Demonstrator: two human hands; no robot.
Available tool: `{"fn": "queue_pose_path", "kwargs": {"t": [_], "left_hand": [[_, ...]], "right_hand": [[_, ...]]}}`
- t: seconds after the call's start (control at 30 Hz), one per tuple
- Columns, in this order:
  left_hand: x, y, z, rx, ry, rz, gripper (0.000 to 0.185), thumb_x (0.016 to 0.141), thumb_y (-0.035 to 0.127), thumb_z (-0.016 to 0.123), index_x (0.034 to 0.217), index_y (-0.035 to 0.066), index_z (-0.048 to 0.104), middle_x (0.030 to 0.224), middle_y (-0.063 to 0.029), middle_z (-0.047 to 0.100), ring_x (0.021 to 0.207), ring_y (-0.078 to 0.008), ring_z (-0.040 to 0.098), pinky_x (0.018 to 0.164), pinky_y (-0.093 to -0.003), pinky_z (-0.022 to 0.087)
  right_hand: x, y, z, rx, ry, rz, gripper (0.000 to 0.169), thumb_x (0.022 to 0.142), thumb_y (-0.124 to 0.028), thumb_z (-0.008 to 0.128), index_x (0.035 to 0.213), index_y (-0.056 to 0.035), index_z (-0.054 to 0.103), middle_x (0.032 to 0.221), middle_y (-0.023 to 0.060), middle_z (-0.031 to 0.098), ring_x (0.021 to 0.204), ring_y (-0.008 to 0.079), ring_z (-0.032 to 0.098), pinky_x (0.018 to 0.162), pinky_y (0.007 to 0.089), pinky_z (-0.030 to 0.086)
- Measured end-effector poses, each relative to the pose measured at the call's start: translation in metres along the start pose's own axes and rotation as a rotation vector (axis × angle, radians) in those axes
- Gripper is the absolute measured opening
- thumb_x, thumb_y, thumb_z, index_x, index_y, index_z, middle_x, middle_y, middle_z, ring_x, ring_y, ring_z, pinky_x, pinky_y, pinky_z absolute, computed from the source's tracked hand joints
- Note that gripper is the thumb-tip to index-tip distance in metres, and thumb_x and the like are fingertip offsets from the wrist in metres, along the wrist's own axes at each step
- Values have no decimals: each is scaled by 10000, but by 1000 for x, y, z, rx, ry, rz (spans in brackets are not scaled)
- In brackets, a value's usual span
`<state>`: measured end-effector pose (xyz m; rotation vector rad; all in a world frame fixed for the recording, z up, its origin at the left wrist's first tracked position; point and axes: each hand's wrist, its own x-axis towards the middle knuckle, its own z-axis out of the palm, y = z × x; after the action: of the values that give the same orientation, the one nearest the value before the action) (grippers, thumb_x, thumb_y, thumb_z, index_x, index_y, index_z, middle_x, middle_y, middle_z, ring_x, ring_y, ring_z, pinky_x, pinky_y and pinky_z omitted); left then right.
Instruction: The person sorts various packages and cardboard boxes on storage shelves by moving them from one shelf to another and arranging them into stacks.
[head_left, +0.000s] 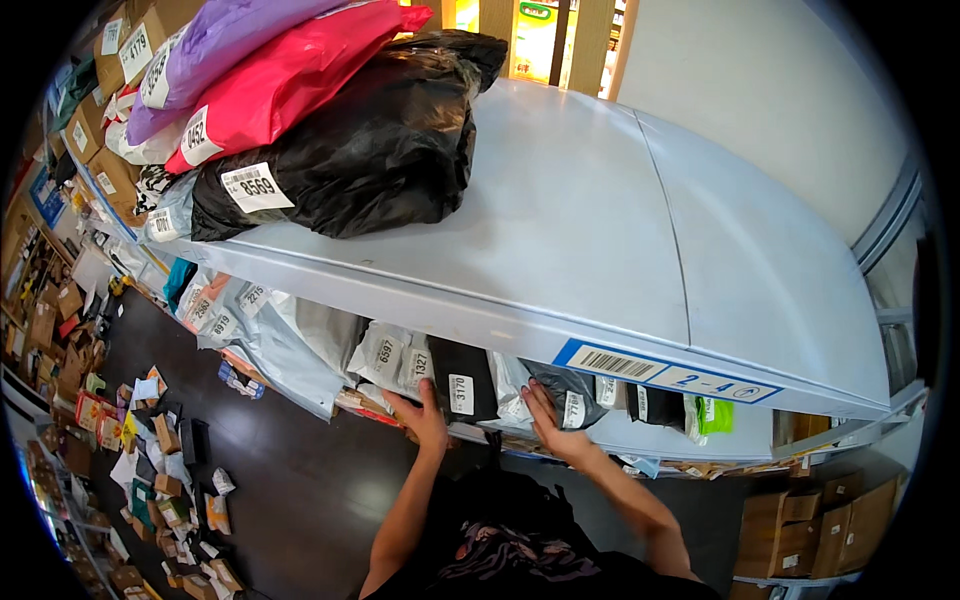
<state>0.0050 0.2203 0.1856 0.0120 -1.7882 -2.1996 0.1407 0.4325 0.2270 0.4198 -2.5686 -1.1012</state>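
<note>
A row of plastic mailer bags stands on the shelf below the top board. My left hand (421, 417), fingers spread, touches the lower edge of a white mailer bag (384, 354) beside a black mailer bag (463, 384). On the other side of that black bag, my right hand (551, 424) lies with its fingers against a dark grey mailer bag (574, 397) and near a white bag (510, 379). Whether either hand grips a bag cannot be told. Further right stand another black bag (664, 406) and a bright green bag (714, 415). The bags bear printed labels.
The metal shelf's top board (570, 225) holds a large black bag (375, 150), a red bag (292, 90) and a purple bag (217, 56) at left. Parcels lie piled on the floor (169, 480). Cardboard boxes (795, 525) stand at lower right.
</note>
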Motion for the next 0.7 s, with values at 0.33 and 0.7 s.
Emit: {"fn": "queue_pose_path", "kwargs": {"t": [0.33, 0.7], "left_hand": [[-32, -7, -5, 23, -136, 11, 970, 864, 94, 710, 1498, -69, -5, 1540, -223, 160, 1397, -285, 228, 1155, -365, 169], [-8, -27, -34, -663, -89, -250, 675, 1007, 539, 351, 1514, 103, 263, 1546, -71, 339, 1402, -273, 346, 1142, -430, 281]], "right_hand": [[13, -25, 21, 1028, 273, 401, 550, 899, -80, 537, 1439, -38, 444, 1450, 159, 476, 1345, 334, 436, 1135, 460, 276], [-53, -7, 59, 1042, 39, 594, 476, 855, -309, 635, 1289, -117, 592, 1288, 98, 607, 1206, 306, 538, 1032, 459, 387]]}}
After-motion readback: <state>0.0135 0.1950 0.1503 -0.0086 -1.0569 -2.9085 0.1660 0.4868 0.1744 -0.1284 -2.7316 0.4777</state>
